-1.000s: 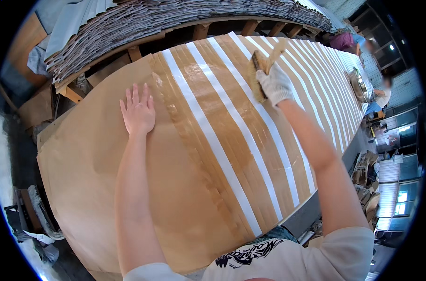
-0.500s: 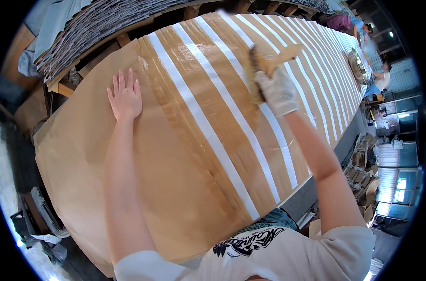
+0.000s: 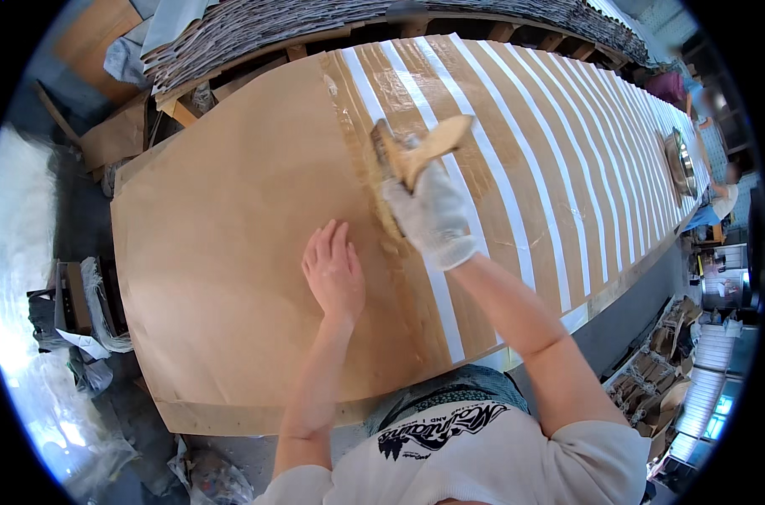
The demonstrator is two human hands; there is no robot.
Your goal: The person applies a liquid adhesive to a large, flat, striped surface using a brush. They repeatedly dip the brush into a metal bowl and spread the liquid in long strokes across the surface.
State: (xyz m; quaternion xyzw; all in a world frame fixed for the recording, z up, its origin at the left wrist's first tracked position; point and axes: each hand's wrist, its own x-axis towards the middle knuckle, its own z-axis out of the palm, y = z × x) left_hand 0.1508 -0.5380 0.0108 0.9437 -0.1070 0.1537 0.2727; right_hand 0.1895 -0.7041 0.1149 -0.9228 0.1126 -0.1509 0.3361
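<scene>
Head view: right hand point(image 3: 433, 215), in a white glove, closed around the wooden handle of a wide brush point(image 3: 395, 172); bristles down on the brown paper sheet point(image 3: 231, 252), at the edge of a glossy, wet-looking band beside the white strips point(image 3: 450, 303); left hand point(image 3: 333, 271) bare, fingers together and flat, palm pressed on the paper just left of the brush, holding nothing. The sheet covers the long table point(image 3: 605, 295); the strips run away along its length. Judgement: the stroke goes best with the brush kept flat and drawn along the band, not across it; the flat palm should stay on dry paper, pinning the sheet against creasing; even pressure avoids pooling at the strip edge.
</scene>
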